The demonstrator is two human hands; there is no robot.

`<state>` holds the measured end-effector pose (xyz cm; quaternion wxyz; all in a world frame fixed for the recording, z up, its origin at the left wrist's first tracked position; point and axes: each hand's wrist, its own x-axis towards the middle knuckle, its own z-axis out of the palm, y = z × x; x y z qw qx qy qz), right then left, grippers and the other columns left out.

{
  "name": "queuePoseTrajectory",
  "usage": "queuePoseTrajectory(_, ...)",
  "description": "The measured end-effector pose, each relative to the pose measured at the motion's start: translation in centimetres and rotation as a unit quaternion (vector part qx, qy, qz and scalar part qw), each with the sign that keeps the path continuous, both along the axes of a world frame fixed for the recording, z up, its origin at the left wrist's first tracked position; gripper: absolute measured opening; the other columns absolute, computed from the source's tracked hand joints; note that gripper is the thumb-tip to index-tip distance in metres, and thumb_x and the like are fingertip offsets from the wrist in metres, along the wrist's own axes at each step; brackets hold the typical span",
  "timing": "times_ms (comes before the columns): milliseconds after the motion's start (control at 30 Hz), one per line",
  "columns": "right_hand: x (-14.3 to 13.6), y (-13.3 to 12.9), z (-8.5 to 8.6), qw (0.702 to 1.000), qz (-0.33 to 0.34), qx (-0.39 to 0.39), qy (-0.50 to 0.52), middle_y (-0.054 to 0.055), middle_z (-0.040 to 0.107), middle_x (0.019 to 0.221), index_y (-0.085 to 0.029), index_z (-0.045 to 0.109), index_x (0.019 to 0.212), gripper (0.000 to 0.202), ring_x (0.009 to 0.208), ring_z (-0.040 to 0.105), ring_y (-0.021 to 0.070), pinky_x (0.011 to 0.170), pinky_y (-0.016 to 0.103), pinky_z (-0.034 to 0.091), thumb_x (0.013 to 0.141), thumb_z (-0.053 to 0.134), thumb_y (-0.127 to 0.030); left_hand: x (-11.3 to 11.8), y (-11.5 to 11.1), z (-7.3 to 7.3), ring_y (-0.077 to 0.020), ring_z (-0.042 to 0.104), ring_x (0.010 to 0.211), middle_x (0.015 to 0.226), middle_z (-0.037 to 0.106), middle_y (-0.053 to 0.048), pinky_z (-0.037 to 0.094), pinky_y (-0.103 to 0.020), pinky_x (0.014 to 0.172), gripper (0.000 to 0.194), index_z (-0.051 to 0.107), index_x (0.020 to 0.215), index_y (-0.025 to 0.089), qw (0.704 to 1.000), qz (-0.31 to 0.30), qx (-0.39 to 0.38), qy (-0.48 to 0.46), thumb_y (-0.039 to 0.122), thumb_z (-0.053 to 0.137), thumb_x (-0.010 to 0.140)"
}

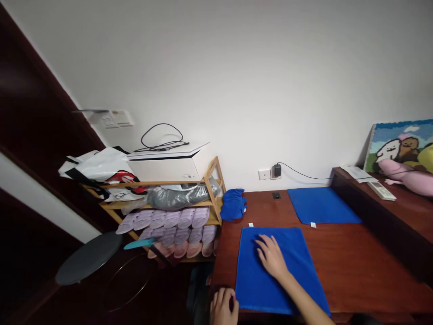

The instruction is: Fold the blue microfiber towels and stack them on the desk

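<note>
A blue cloth (270, 280) is spread flat on the brown wooden table (365, 262), its near edge at the table's front. My right hand (270, 257) lies on the upper middle of this cloth, palm down with fingers spread. At the cloth's near left corner is my left hand (223, 307), its fingers curled and thumb bent in; whether the corner is pinched between them is hidden. Another blue cloth (323, 205) lies flat farther back on the right. A crumpled blue cloth (233, 204) sits at the table's back left corner.
Left of the table stands a wooden rack (213, 194) with purple slippers (171, 220), a white box (165, 167) and a bag. A round stool (89, 257) is beside it. On the raised ledge at right lie a remote (381, 190) and a pink plush toy (407, 177). A black plug (277, 170) is in the wall.
</note>
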<state>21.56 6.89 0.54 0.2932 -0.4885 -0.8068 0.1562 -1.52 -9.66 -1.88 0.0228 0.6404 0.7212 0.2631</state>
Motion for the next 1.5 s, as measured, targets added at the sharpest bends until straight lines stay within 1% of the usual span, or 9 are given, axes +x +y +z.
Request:
queuePoseTrajectory(100, 7.4, -1.4, -3.5, 0.994, -0.105, -0.003, -0.010, 0.009, 0.053, 0.159, -0.030, 0.058, 0.150, 0.053, 0.154, 0.038, 0.0337, 0.129, 0.061, 0.023, 0.105, 0.036, -0.044, 2.4, 2.8, 1.8, -0.0244, 0.071, 0.100, 0.103, 0.075, -0.007, 0.055, -0.038, 0.091, 0.029, 0.073, 0.098, 0.027, 0.998, -0.054, 0.038, -0.011, 0.022, 0.044, 0.098)
queuePoseTrajectory(200, 12.6, -1.5, -5.1, 0.983, -0.162, -0.053, -0.071, 0.012, 0.044, 0.166, -0.019, 0.047, 0.159, 0.064, 0.158, 0.031, 0.0311, 0.130, 0.055, 0.023, 0.104, 0.032, -0.048, 5.9, 8.4, 3.5, -0.0246, 0.068, 0.119, 0.122, 0.075, -0.008, 0.054, -0.041, 0.105, 0.036, 0.074, 0.117, 0.026, 0.988, -0.146, 0.042, -0.002, 0.024, 0.041, 0.102)
queuePoseTrajectory(400, 14.0, -0.5, -4.5, 0.957, -0.175, -0.150, -0.179, 0.007, 0.025, 0.173, -0.016, 0.028, 0.166, 0.070, 0.162, 0.020, 0.0236, 0.132, 0.049, 0.014, 0.106, 0.020, -0.051, 9.1, 17.0, 1.4, -0.0328, 0.042, 0.153, 0.165, 0.047, -0.010, 0.037, -0.057, 0.124, 0.053, 0.052, 0.155, 0.026, 0.974, -0.192, -0.033, 0.113, 0.041, 0.048, 0.104)
queuePoseTrajectory(567, 12.7, 2.5, -2.9, 0.962, -0.171, -0.122, -0.176, 0.009, 0.025, 0.173, -0.011, 0.026, 0.166, 0.070, 0.162, 0.018, 0.0229, 0.132, 0.045, 0.012, 0.107, 0.014, -0.048, 7.6, 17.0, -1.4, -0.0312, 0.032, 0.158, 0.170, 0.037, -0.007, 0.031, -0.057, 0.127, 0.057, 0.040, 0.162, 0.031, 0.969, -0.195, -0.053, 0.144, 0.050, 0.038, 0.108)
queuePoseTrajectory(700, 12.2, 4.8, -2.5, 0.962, -0.144, -0.126, -0.196, 0.011, 0.022, 0.174, -0.008, 0.024, 0.166, 0.071, 0.162, 0.017, 0.0231, 0.132, 0.043, 0.011, 0.107, 0.016, -0.047, 8.2, 17.3, -1.1, -0.0294, 0.034, 0.157, 0.170, 0.038, -0.007, 0.031, -0.055, 0.127, 0.056, 0.041, 0.162, 0.030, 0.972, -0.181, -0.033, 0.145, 0.049, 0.032, 0.109)
queuePoseTrajectory(867, 12.6, 5.7, -3.5, 0.963, -0.141, -0.131, -0.190, 0.009, 0.022, 0.174, -0.013, 0.023, 0.167, 0.069, 0.162, 0.016, 0.0212, 0.132, 0.043, 0.011, 0.107, 0.015, -0.047, 14.7, 19.9, 0.3, -0.0239, 0.032, 0.158, 0.170, 0.039, -0.005, 0.028, -0.050, 0.130, 0.055, 0.040, 0.162, 0.030, 0.961, -0.241, -0.016, 0.137, 0.044, 0.025, 0.111)
queuePoseTrajectory(1033, 13.1, 6.1, -3.6, 0.961, -0.138, -0.140, -0.195, 0.007, 0.020, 0.174, -0.012, 0.022, 0.167, 0.067, 0.162, 0.015, 0.0189, 0.132, 0.041, 0.012, 0.107, 0.013, -0.041, 19.7, 21.4, -0.7, -0.0246, 0.031, 0.159, 0.170, 0.039, -0.003, 0.028, -0.053, 0.130, 0.055, 0.040, 0.162, 0.035, 0.954, -0.268, -0.061, 0.119, 0.045, 0.023, 0.111)
queuePoseTrajectory(1367, 12.9, 6.0, -3.8, 0.959, -0.162, -0.120, -0.198, 0.010, 0.016, 0.175, -0.010, 0.026, 0.166, 0.066, 0.163, 0.010, 0.0222, 0.132, 0.045, 0.011, 0.107, 0.020, -0.038, 20.7, 23.3, -1.4, -0.0222, 0.029, 0.160, 0.171, 0.037, -0.004, 0.026, -0.049, 0.131, 0.058, 0.039, 0.163, 0.029, 0.956, -0.258, -0.063, 0.123, 0.043, 0.020, 0.110)
queuePoseTrajectory(1500, 12.9, 6.0, -4.2, 0.959, -0.168, -0.120, -0.195, 0.011, 0.017, 0.175, -0.010, 0.023, 0.166, 0.067, 0.163, 0.012, 0.0229, 0.132, 0.044, 0.012, 0.107, 0.018, -0.042, 16.0, 23.7, -2.5, -0.0242, 0.030, 0.159, 0.171, 0.036, -0.007, 0.028, -0.050, 0.130, 0.058, 0.036, 0.164, 0.025, 0.969, -0.193, -0.062, 0.142, 0.040, 0.021, 0.110)
